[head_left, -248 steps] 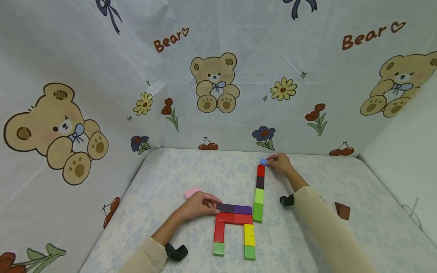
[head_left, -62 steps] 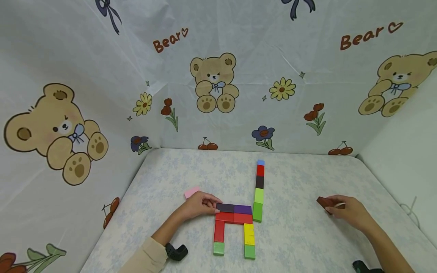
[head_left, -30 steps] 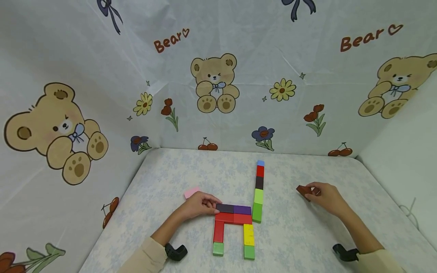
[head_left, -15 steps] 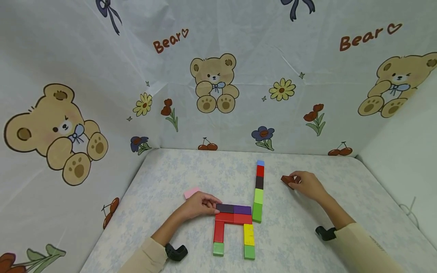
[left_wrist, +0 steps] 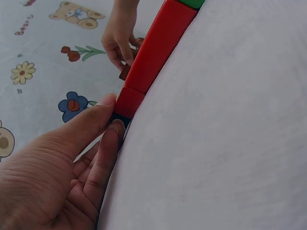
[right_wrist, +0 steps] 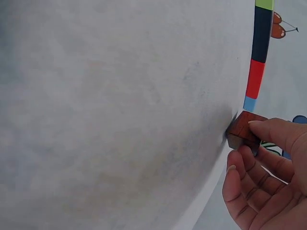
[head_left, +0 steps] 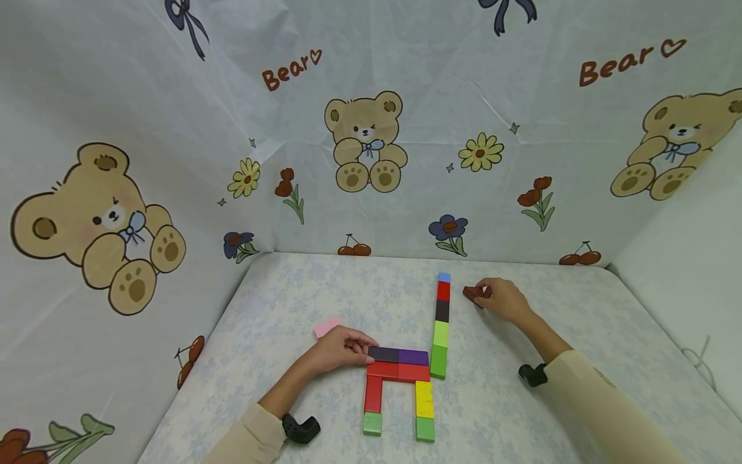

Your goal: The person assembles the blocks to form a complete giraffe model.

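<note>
In the head view, my right hand [head_left: 503, 301] pinches a brown wedge-shaped block [head_left: 472, 294] between thumb and fingers, just right of the column's far end. That column runs from a green block [head_left: 438, 362] up through light green, dark and red blocks to a small blue block [head_left: 444, 277]. My left hand [head_left: 336, 351] pinches the left end of a dark block [head_left: 383, 354], which lies beside a purple block [head_left: 413, 357]. Beneath these two lie red blocks [head_left: 382, 370]. The right wrist view shows the brown block [right_wrist: 243, 128] close to the blue one.
Two legs extend toward me from the red row: a red block [head_left: 373, 394] ending in green, and a yellow block [head_left: 424, 399] ending in green. A pink block [head_left: 327, 327] lies partly hidden behind my left hand. A printed bear cloth [head_left: 371, 142] hangs behind the table.
My right hand put the blue block at the column's far end, picked up the brown block on the right and carried it left and away toward the column. My left hand stayed still.
</note>
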`<state>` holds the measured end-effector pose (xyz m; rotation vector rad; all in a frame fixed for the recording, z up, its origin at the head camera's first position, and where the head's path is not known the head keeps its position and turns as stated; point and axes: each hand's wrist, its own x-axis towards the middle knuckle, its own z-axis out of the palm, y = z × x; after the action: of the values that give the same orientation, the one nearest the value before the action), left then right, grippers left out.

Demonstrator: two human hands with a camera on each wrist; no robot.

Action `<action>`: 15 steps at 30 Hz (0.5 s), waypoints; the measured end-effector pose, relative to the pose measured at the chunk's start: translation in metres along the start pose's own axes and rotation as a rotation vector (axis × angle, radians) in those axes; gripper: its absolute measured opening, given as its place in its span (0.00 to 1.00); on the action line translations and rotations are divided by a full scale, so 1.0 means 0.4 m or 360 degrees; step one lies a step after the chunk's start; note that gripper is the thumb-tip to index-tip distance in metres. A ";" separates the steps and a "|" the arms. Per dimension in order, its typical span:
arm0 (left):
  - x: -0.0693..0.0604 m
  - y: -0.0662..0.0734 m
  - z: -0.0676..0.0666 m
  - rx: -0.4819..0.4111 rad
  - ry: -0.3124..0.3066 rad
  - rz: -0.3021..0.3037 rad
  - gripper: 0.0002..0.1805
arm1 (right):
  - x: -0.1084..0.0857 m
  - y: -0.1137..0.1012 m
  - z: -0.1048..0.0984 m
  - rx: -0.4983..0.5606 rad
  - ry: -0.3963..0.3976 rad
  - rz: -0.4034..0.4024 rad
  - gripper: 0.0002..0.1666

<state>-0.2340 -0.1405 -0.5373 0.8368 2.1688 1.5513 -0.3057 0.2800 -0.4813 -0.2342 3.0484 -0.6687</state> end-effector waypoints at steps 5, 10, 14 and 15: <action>0.000 -0.004 0.000 -0.0005 0.0007 0.0003 0.15 | 0.029 -0.007 0.003 0.0006 -0.0011 -0.0021 0.21; 0.001 -0.007 -0.001 -0.0007 0.0001 0.0005 0.15 | 0.052 -0.014 0.011 0.0007 -0.0016 0.0028 0.22; 0.001 -0.003 -0.001 -0.0016 -0.0004 0.0008 0.15 | 0.065 -0.016 0.019 0.0004 -0.0009 0.0057 0.22; 0.001 -0.003 -0.001 -0.0019 -0.0005 0.0008 0.15 | 0.067 -0.017 0.020 0.0002 -0.0009 0.0061 0.22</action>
<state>-0.2347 -0.1408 -0.5382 0.8413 2.1550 1.5629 -0.3308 0.2667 -0.4854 -0.1772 3.0385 -0.6660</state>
